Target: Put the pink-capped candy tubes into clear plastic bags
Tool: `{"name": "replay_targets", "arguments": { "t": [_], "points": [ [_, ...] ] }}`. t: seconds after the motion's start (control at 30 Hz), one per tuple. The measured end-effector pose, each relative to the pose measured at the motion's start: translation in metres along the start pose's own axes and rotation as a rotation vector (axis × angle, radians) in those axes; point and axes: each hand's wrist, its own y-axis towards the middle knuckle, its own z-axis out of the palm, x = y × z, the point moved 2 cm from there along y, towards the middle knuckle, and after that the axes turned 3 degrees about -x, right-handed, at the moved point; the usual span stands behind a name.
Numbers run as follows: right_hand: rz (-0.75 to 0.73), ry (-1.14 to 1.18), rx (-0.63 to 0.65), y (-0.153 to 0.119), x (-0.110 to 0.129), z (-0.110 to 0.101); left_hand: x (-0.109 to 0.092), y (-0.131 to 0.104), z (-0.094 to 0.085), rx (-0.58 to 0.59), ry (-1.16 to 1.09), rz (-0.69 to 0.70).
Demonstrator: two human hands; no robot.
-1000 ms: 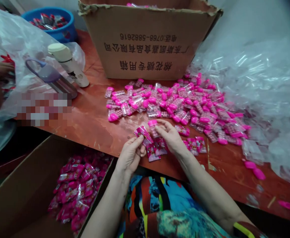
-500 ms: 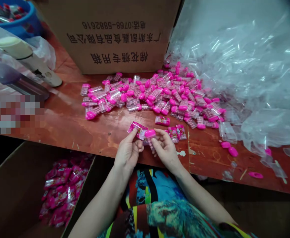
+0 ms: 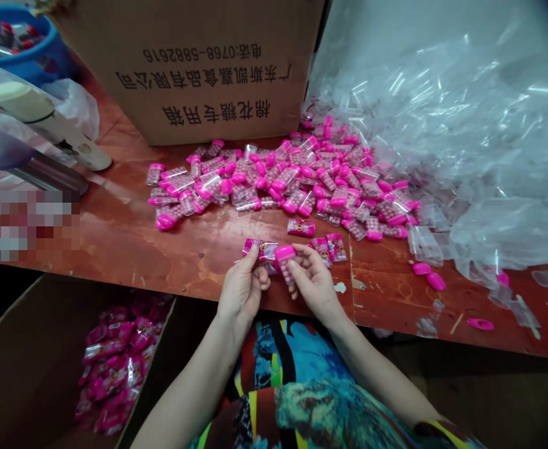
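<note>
My left hand (image 3: 244, 284) is closed, pinching a pink printed wrapper sleeve (image 3: 266, 250) between thumb and fingers. My right hand (image 3: 315, 279) grips a small clear candy bottle (image 3: 284, 258) with a pink cap and pale pink candy balls inside. The bottle is tilted, cap up, right beside the sleeve; whether they touch I cannot tell. Just beyond my hands lies a wrapped bottle (image 3: 301, 227), and flat pink sleeves (image 3: 336, 247) rest to the right of my right hand.
A heap of capped candy bottles (image 3: 278, 178) covers the table's middle, before a cardboard box (image 3: 208, 75). Clear plastic bags (image 3: 489, 231) and loose pink caps (image 3: 435, 281) lie right. An open carton (image 3: 25, 349) holding wrapped bottles (image 3: 115, 362) stands lower left. Flasks (image 3: 49, 121) and a blue tub (image 3: 44, 56) are left.
The sleeve in my left hand has turned and come closer to the bottle in my right hand. Both hands keep their hold. The whole view has shifted slightly.
</note>
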Motion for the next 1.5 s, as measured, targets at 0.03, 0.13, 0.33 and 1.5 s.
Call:
{"name": "replay_targets", "arguments": {
  "t": [0.03,0.13,0.33,1.5],
  "points": [
    [0.005,0.004,0.008,0.0,-0.001,0.0,0.001,0.0,-0.001,0.015,0.01,0.001],
    [0.019,0.014,0.047,-0.002,-0.001,0.0,0.004,0.001,-0.006,0.063,0.074,0.008],
    [0.039,0.021,0.048,-0.001,0.002,-0.004,0.004,0.001,-0.01,0.118,0.139,0.017],
    [0.009,0.093,0.014,-0.005,-0.005,-0.008,0.007,0.004,-0.016,0.127,0.118,0.01]
  ]
}}
